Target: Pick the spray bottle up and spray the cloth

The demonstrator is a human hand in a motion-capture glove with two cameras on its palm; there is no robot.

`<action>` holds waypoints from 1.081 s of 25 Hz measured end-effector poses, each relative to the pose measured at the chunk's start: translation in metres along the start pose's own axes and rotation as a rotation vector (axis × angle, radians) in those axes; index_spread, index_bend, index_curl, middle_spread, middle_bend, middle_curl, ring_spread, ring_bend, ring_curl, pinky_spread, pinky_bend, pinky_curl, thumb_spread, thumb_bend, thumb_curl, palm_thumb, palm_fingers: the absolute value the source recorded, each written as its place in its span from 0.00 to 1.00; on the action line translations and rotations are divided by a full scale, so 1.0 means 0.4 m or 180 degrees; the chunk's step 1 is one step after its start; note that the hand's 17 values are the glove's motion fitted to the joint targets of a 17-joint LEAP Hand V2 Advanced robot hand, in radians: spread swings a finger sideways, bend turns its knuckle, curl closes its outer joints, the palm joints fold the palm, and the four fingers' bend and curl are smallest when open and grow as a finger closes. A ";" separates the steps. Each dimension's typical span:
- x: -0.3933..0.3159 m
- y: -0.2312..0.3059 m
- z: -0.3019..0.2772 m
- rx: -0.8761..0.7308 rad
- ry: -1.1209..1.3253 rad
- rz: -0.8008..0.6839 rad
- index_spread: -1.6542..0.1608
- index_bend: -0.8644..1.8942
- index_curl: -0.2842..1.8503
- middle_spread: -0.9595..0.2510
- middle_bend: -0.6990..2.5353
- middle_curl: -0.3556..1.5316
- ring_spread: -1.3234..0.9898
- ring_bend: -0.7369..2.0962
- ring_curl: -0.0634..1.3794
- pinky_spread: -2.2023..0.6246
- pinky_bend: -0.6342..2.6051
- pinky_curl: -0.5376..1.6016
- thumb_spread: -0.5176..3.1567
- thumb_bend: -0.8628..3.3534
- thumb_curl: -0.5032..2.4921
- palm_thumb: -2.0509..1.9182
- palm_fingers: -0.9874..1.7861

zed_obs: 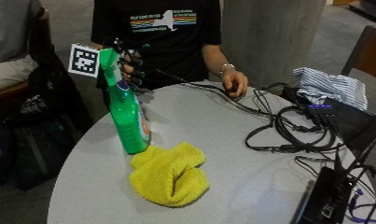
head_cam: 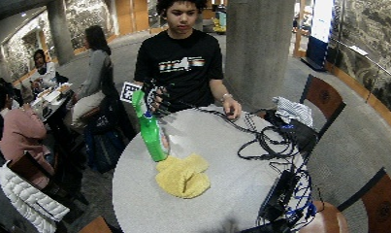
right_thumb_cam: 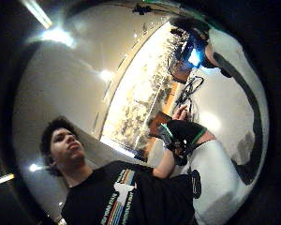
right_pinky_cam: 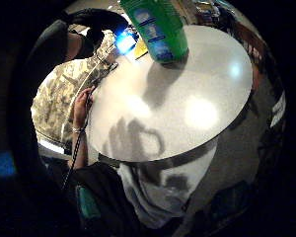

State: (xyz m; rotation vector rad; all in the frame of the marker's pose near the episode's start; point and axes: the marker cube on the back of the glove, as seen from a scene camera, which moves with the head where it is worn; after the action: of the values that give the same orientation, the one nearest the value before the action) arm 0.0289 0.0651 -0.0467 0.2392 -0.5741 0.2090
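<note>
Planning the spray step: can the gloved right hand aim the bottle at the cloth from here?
Probably yes: the right hand grips the spray bottle at its neck, and the yellow cloth lies uncovered right beside its base.

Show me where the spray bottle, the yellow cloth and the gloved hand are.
bottle (zed_obs: pixel 130 122): outside view, on the green body above its base.
cloth (zed_obs: pixel 169 175): outside view, on the middle of the crumpled folds.
hand (zed_obs: pixel 130 69): outside view, on the gloved fingers curled round the bottle's neck.
</note>
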 end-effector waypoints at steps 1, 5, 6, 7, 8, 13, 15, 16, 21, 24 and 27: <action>-0.001 -0.009 0.001 0.0275 -0.0119 0.0199 0.76 0.35 0.26 0.79 0.31 0.36 0.57 0.37 0.25 0.84 0.28 0.39 0.42 0.23 0.26 0.68 0.65; 0.004 -0.019 0.000 0.0809 -0.0508 0.0628 0.76 0.35 0.26 0.79 0.30 0.37 0.57 0.37 0.26 0.84 0.28 0.40 0.42 0.22 0.26 0.68 0.65; 0.009 -0.017 -0.004 0.0866 -0.0564 0.0695 0.76 0.36 0.26 0.79 0.30 0.37 0.57 0.37 0.26 0.84 0.28 0.40 0.42 0.22 0.26 0.68 0.65; 0.012 -0.015 -0.007 0.0913 -0.0578 0.0749 0.76 0.35 0.26 0.79 0.30 0.37 0.57 0.37 0.26 0.84 0.28 0.40 0.42 0.22 0.26 0.68 0.65; 0.015 -0.015 -0.011 0.0951 -0.0553 0.0789 0.76 0.36 0.26 0.80 0.30 0.37 0.57 0.37 0.26 0.84 0.28 0.40 0.42 0.22 0.26 0.68 0.65; 0.027 -0.034 -0.035 0.1110 -0.0275 0.0803 0.76 0.34 0.25 0.80 0.30 0.38 0.58 0.37 0.27 0.85 0.29 0.41 0.41 0.21 0.27 0.68 0.63; 0.036 -0.054 -0.045 0.1185 -0.0188 0.0772 0.76 0.33 0.25 0.81 0.29 0.38 0.58 0.38 0.28 0.85 0.30 0.41 0.41 0.20 0.27 0.68 0.61; 0.042 -0.067 -0.050 0.1224 -0.0157 0.0765 0.75 0.33 0.24 0.81 0.29 0.38 0.58 0.38 0.28 0.85 0.31 0.42 0.41 0.20 0.27 0.68 0.61; 0.079 -0.148 -0.074 0.1403 -0.0063 0.0798 0.75 0.33 0.23 0.81 0.29 0.38 0.59 0.39 0.28 0.85 0.32 0.42 0.41 0.20 0.27 0.69 0.59; 0.103 -0.193 -0.081 0.1425 0.0018 0.0858 0.75 0.33 0.22 0.82 0.28 0.38 0.59 0.39 0.29 0.85 0.33 0.43 0.41 0.20 0.27 0.69 0.58; 0.120 -0.224 -0.088 0.1479 0.0074 0.0887 0.74 0.33 0.22 0.83 0.28 0.38 0.59 0.39 0.29 0.85 0.35 0.43 0.41 0.20 0.28 0.69 0.55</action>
State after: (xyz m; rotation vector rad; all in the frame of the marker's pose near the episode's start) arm 0.1095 -0.0041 -0.0631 0.6064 -0.5292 0.6166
